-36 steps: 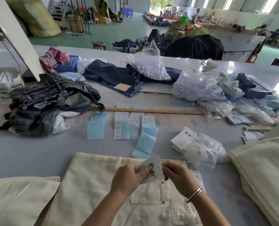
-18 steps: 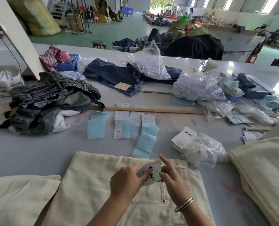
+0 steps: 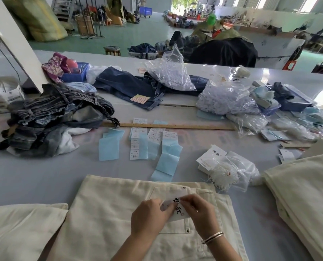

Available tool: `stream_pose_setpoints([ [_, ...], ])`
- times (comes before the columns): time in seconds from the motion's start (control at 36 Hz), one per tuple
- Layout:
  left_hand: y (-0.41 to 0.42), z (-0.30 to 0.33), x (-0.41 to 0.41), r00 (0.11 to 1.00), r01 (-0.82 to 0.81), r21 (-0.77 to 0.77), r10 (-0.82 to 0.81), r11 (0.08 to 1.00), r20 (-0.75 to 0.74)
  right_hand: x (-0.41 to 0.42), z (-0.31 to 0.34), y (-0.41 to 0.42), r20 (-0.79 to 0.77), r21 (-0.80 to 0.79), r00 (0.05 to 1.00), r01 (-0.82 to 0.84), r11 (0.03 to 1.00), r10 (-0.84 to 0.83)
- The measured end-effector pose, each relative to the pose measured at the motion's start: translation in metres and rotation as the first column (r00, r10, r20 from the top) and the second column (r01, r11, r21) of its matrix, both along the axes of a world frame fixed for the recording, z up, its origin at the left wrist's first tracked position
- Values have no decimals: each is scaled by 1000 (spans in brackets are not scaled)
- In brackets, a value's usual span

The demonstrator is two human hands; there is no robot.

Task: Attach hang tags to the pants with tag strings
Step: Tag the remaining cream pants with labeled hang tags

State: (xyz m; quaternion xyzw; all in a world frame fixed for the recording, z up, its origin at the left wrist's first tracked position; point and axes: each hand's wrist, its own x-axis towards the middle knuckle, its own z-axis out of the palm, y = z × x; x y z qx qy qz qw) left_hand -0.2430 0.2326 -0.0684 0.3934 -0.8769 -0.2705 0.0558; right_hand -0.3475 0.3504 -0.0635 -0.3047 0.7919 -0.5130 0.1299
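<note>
Both hands meet over the cream pants [image 3: 108, 213], and each grip is closed on the same white hang tag [image 3: 177, 208]: the left hand [image 3: 147, 217] pinches its left edge between thumb and fingers, while the right hand [image 3: 198, 211], a silver bangle [image 3: 212, 237] on its wrist, pinches the top right part. The tag, printed with black characters, sits tilted just above the pants' back pocket, over the pocket's upper edge; whether a string is already through it cannot be told. The pants lie flat on the grey surface [image 3: 34, 176], directly under the hands. To the left of the pants lies another folded cream garment [image 3: 19, 228], and to their right a stack of cream garments [image 3: 304, 194]. Just beyond the pants' upper right corner sits a clear bag of white tag strings [image 3: 230, 172] with a small pile of spare hang tags [image 3: 207, 157] touching it. Beyond the pants' top edge lie blue paper strips with white size labels [image 3: 153, 142], then a wooden ruler [image 3: 174, 126]. Farther left of those is a heap of denim jeans [image 3: 53, 117].
</note>
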Motion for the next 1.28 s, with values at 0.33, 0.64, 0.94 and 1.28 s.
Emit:
stream_pose_setpoints([
  [0.33, 33, -41, -32, 978, 54, 500, -146, 864, 147, -47, -22, 33, 572, -257, 789, 429, 866, -222],
  [0.64, 35, -40, -108, 969, 229, 70, -235, 971, 78, -108, -54, 36, 646, 102, 682, 370, 924, -344],
  [0.94, 22, -55, -180, 887, 398, 8, -387, 917, 250, -116, -66, 25, 790, 125, 515, 398, 909, -334],
  [1.28, 3, -62, -184, 975, 190, 460, -222, 867, 15, -115, -77, 11, 545, 322, 711, 312, 894, -444],
])
